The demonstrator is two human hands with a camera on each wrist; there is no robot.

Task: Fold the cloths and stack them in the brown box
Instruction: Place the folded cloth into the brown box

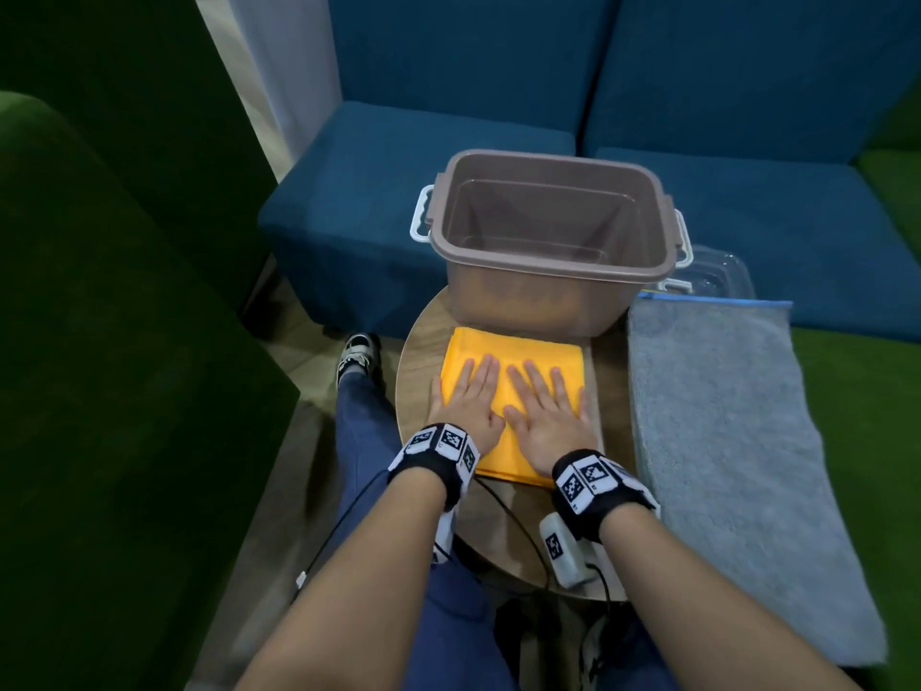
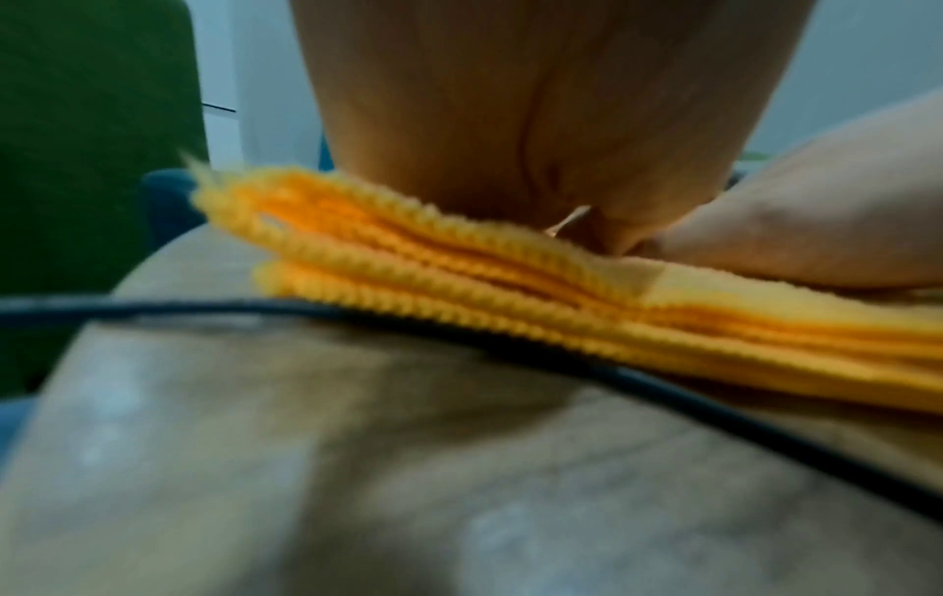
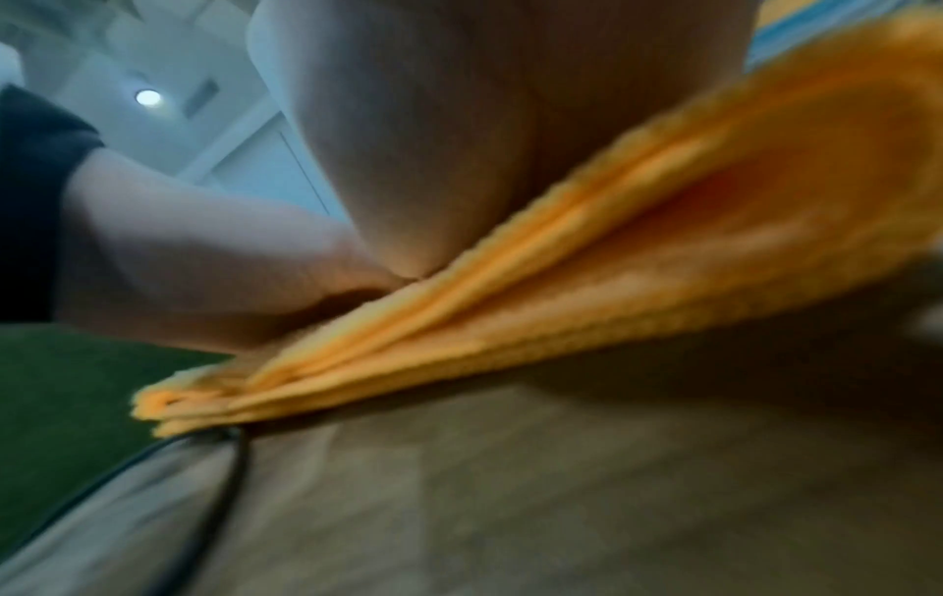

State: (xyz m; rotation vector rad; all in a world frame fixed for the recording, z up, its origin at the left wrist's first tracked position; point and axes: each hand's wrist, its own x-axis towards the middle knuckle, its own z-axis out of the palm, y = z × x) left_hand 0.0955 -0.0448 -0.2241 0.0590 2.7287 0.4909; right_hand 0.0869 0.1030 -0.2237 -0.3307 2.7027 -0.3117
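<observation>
Left hand (image 1: 466, 408) and right hand (image 1: 545, 416) lie flat, fingers straight, gripping nothing — palms press folded yellow cloth (image 1: 518, 354) on table (image 1: 423, 341), likely flattening creases. Brown box (image 1: 543, 286) just beyond fingertips, empty. Grey cloth (image 1: 722, 441) waits beside right hand.

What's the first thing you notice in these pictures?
The bright yellow cloth, folded into a square on the small round table, with the left hand and right hand pressing flat on it. Just behind it stands an empty brown box, and a grey towel lies to the right.
</observation>
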